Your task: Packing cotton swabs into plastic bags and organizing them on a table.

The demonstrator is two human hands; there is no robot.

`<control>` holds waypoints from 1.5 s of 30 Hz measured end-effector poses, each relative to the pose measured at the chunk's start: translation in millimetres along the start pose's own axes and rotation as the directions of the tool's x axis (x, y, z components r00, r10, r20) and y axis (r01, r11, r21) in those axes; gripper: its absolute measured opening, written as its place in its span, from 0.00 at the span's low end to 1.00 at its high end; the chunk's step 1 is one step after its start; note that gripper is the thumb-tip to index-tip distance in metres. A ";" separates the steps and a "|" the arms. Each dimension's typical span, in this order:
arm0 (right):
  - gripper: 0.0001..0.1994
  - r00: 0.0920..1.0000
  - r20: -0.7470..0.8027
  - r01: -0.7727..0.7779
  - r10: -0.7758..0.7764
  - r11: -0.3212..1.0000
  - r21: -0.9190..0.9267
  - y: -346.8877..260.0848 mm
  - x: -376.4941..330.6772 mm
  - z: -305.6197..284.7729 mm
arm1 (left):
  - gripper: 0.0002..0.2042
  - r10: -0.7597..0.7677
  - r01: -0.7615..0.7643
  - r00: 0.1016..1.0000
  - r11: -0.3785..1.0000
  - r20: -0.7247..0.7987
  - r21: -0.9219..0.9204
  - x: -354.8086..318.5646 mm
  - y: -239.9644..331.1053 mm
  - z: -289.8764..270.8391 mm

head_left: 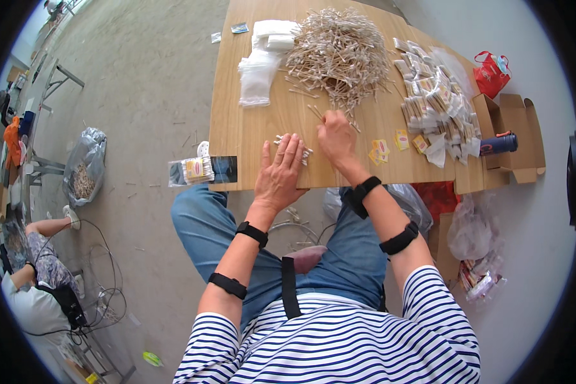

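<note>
Grey concrete floor (147, 83) around a wooden desk (249, 128). Left hand (280, 173) flat, fingers spread, on a small row of cotton swabs (292, 146) near the front edge. Right hand (336, 136) pinched narrow on swabs below the big heap (339, 51). Filled packets (438, 102) far right.

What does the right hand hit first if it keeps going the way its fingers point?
Probably the big pile of cotton swabs. The right hand points up the wooden table, with loose swabs right at its fingertips; depth is unclear.

One swab heap (339, 54), one bag stack (262, 61), one cardboard box (515, 131), two hands.
</note>
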State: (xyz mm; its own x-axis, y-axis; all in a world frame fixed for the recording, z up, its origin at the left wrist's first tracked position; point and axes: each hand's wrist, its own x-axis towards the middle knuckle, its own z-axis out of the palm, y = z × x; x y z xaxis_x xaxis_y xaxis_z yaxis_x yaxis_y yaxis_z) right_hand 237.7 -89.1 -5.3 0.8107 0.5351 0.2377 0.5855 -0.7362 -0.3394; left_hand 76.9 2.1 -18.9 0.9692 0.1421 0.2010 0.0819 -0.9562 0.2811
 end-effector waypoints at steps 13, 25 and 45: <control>0.05 0.990 0.109 0.091 -0.094 0.995 0.030 -19.5 -14.2 -3.9 | 0.54 0.007 -0.007 1.000 1.000 0.003 -0.005 0.5 0.4 -0.5; 0.04 0.999 0.015 0.032 -0.033 0.996 0.079 34.6 -8.1 -17.7 | 0.53 -0.001 0.000 1.000 1.000 -0.029 -0.030 -1.0 0.2 2.0; 0.04 1.000 -0.009 -0.023 0.023 1.000 0.017 53.3 22.3 -12.0 | 0.52 -0.001 0.001 1.000 1.000 -0.016 0.005 -1.0 0.5 1.1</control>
State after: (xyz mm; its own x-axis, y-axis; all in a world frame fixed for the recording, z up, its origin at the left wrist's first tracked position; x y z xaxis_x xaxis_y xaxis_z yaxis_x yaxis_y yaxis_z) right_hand 287.1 -121.4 -7.1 0.8239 0.5144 0.2379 0.5666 -0.7409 -0.3605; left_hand 76.2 1.2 -20.0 0.9653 0.1474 0.2154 0.0845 -0.9573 0.2763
